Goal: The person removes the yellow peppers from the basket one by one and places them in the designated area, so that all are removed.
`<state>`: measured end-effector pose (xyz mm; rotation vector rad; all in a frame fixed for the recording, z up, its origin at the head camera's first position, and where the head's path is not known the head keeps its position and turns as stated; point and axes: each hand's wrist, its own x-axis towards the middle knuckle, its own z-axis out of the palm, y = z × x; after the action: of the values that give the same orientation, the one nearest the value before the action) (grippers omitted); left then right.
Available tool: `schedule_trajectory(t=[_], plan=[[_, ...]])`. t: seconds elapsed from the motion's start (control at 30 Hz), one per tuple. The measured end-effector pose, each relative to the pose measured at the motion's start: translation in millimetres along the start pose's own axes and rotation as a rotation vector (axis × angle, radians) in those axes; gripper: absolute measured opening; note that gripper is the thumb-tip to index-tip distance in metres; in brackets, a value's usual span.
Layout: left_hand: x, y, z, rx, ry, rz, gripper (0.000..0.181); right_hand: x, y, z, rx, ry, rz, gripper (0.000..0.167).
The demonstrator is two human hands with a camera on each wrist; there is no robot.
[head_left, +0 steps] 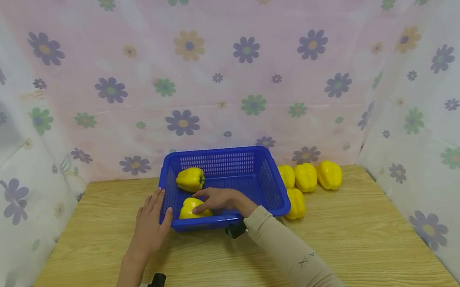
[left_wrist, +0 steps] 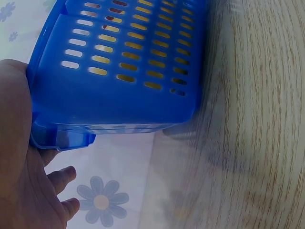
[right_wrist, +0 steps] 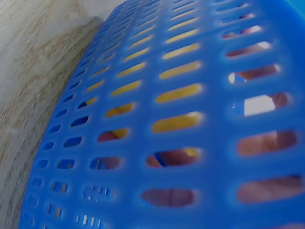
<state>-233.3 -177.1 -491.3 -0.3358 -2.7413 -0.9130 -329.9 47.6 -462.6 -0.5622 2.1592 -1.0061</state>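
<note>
Fingers of the right hand [head_left: 221,199] pinch the nearer yellow bell pepper [head_left: 188,207] inside one blue plastic basket [head_left: 219,163]; a second pepper [head_left: 190,179] lies just beyond those fingertips. Four other peppers [head_left: 306,178] sit outside, right of the fingers. The left hand [head_left: 149,226] touches the rim, fingers extended, thumb apart.
</note>
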Motion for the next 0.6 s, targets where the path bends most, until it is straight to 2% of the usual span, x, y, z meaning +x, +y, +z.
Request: schedule_trajectory(t=[0.4, 0.6], plan=[[-0.9, -0.2, 0.2, 0.005, -0.005, 0.002, 0.061, 0.4, 0.2, 0.9, 0.071, -0.1, -0.015, 0.075], [-0.7, 0.6, -0.7, 0.003, -0.014, -0.003, 0.061, 3.6, -0.3, 1.0, 0.027, -0.135, -0.041, 0.078]])
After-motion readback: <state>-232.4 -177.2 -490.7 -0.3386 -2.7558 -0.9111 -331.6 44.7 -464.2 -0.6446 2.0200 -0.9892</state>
